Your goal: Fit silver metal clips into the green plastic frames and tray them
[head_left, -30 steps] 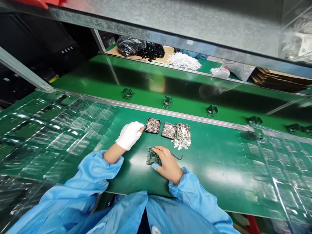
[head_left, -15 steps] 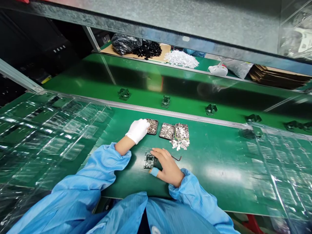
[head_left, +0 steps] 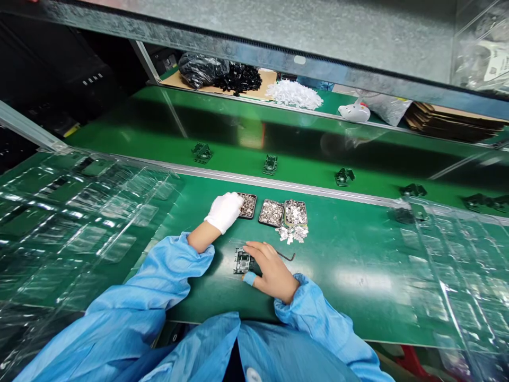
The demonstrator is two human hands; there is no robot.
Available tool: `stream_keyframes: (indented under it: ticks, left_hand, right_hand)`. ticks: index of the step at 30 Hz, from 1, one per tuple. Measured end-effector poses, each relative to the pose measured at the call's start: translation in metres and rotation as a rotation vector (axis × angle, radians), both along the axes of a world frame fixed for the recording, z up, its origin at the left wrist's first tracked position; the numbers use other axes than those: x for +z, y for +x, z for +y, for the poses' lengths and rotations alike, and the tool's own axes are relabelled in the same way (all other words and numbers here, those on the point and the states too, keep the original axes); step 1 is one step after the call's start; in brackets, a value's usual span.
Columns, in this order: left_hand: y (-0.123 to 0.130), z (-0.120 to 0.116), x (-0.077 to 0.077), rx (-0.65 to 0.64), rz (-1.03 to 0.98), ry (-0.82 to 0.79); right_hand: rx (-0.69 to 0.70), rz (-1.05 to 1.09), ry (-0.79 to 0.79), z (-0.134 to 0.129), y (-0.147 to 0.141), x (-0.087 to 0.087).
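My left hand [head_left: 225, 211], in a white glove, reaches over the edge of a small black tray [head_left: 248, 206] of tiny metal parts. Its fingers are drawn together; whatever they pinch is hidden. Lower down, a dark green circuit board [head_left: 241, 261] lies flat on the green work surface. My bare right hand [head_left: 270, 268] holds its right side, fingers at the upper edge and the blue-wrapped thumb at the lower. A black hex key [head_left: 289, 258] sticks out past the right hand's fingers; its other end is covered.
Two more trays [head_left: 271, 213] of metal pieces stand nearby, with loose silver pieces [head_left: 292, 234] spilled in front. Clear plastic trays lie left [head_left: 87, 207] and right [head_left: 453, 265]. Several board assemblies [head_left: 270, 164] sit on the green strip behind a metal rail [head_left: 254, 182]. A metal shelf [head_left: 278, 45] overhangs.
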State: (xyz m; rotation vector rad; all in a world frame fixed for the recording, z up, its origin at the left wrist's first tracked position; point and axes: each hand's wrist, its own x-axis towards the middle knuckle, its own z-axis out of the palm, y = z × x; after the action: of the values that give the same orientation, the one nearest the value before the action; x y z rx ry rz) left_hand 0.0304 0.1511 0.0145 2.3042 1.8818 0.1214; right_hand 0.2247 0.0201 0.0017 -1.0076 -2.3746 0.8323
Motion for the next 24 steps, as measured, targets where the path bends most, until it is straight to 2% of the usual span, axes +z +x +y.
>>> stream_keyframes:
  ticks: [6, 10, 14, 18, 20, 24]
  left_hand:
    - [-0.011, -0.001, 0.001, 0.092, -0.361, 0.041]
    - [-0.011, -0.009, 0.008, 0.13, -0.68, -0.025]
    - [-0.008, -0.032, 0.017, 0.119, -0.971, -0.188]
    - [-0.003, -0.071, 0.029, 0.08, -1.179, -0.372]
    - [0.002, -0.092, 0.034, 0.061, -1.128, -0.372]
    - [0.016, -0.13, 0.038, 0.008, -0.715, -0.113]
  right_hand:
    - [-0.005, -0.006, -0.009, 0.001, 0.001, 0.002]
    - [-0.014, 0.001, -0.02, 0.001, 0.0, 0.003]
    - [-0.038, 0.031, 0.01, 0.002, 0.001, 0.003]
    - [-0.086, 0.151, 0.073, 0.002, 0.004, 0.004]
    - [-0.138, 0.237, 0.095, 0.0, 0.006, 0.005]
    - [-0.215, 0.331, 0.112, -0.005, 0.005, 0.007]
